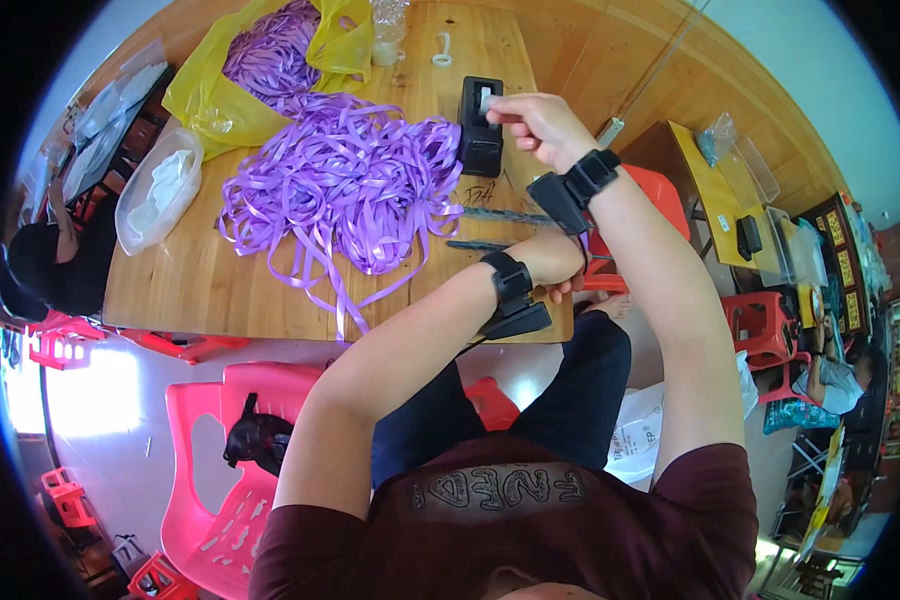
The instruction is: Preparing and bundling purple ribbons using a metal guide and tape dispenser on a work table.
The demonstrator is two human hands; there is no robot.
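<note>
At the black tape dispenser [481, 150] on the wooden table, my right hand [540, 125] pinches a small whitish piece of tape [487, 101] between thumb and forefinger. My left hand [555, 262] is closed at the table's front right edge, below my right forearm. A strip of purple ribbon [584, 242] shows beside its fingers, which are partly hidden. A large loose heap of purple ribbon [345, 190] lies left of the dispenser. Dark, thin strips [505, 216] lie on the table between the dispenser and my left hand.
A yellow plastic bag [195, 95] with more purple ribbon stands at the far left of the table. Near it are a white plastic tub [160, 190] and a white tape ring [442, 50]. A red stool [650, 205] stands right of the table, a pink chair [185, 470] at the near left.
</note>
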